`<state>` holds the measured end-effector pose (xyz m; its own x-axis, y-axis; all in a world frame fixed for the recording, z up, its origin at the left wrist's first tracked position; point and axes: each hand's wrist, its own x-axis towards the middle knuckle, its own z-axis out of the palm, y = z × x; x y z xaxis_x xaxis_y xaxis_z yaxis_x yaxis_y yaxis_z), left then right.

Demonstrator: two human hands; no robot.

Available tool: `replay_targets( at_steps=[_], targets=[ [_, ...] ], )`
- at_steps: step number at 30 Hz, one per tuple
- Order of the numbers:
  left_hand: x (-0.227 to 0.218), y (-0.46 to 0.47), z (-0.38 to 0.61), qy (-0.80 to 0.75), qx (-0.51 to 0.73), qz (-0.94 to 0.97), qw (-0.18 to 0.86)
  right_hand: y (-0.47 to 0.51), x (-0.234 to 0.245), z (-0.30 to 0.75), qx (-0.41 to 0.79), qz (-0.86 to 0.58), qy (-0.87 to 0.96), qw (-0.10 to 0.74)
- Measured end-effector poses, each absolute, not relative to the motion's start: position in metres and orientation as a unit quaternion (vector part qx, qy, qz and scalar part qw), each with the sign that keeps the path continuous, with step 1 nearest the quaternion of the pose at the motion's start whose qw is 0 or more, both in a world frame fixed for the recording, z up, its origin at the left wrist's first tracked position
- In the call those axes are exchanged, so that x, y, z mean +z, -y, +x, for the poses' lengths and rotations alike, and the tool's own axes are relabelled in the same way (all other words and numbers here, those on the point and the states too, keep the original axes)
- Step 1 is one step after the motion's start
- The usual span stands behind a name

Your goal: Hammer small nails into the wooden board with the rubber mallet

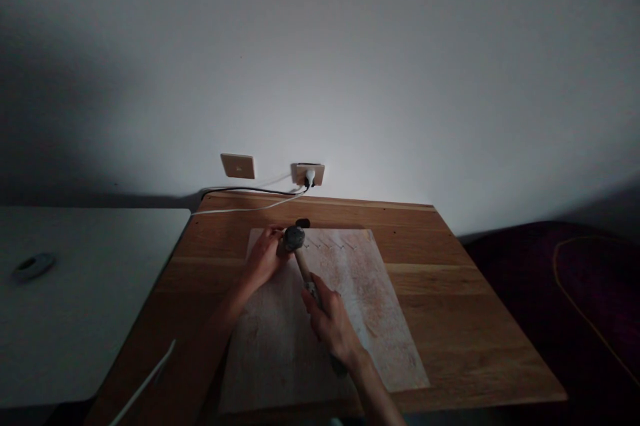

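Observation:
A pale wooden board (360, 299) lies on a brown wooden table (460, 319). My right hand (333, 326) is closed round the wooden handle of a hammer (299, 249), whose dark metal head sits low over the board's far left part. My left hand (265, 256) rests on the board just left of the hammer head, fingers pinched together near it; what they pinch is too small to make out. A faint row of small marks runs along the board's far edge to the right of the hammer head. A small dark object (303, 223) lies just beyond the head.
A wall socket (309, 175) with a white plug and a blank plate (238, 165) are on the wall behind. Black and white cables (250, 199) trail over the table's far left corner. A white surface (75, 293) with a round object (33, 266) is at left.

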<state>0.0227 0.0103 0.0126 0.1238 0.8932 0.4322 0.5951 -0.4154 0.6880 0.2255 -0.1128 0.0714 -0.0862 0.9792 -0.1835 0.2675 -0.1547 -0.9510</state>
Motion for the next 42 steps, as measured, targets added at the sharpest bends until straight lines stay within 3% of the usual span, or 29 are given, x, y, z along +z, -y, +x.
replay_targets(
  at_steps=[5, 9, 13, 16, 24, 28, 35, 42],
  targets=[
    [0.021, -0.008, 0.023, -0.507, 0.406, 0.743, 0.163, 0.130, 0.069, 0.244, 0.527, -0.586, 0.497, 0.363],
    [0.040, 0.012, 0.042, -0.494, 0.369, 0.782, 0.093, 0.145, 0.069, 0.267, 0.535, -0.593, 0.449, 0.400],
    [0.061, 0.046, 0.085, -0.347, 0.233, 0.904, 0.092, 0.153, 0.074, 0.288, 0.492, -0.622, 0.414, 0.447],
    [0.072, 0.067, 0.114, -0.277, 0.142, 0.949, 0.035, 0.157, 0.079, 0.300, 0.470, -0.637, 0.398, 0.463],
    [0.079, 0.090, 0.144, -0.285, 0.092, 0.954, -0.026, 0.163, 0.075, 0.310, 0.464, -0.649, 0.372, 0.474],
    [0.071, 0.081, 0.132, -0.282, 0.141, 0.949, 0.014, 0.162, 0.073, 0.308, 0.469, -0.650, 0.380, 0.462],
    [0.047, 0.033, 0.035, -0.521, 0.365, 0.769, 0.059, 0.163, 0.070, 0.293, 0.493, -0.639, 0.357, 0.470],
    [0.023, 0.008, 0.003, -0.555, 0.408, 0.711, 0.139, 0.164, 0.042, 0.277, 0.468, -0.653, 0.387, 0.453]
  ],
)
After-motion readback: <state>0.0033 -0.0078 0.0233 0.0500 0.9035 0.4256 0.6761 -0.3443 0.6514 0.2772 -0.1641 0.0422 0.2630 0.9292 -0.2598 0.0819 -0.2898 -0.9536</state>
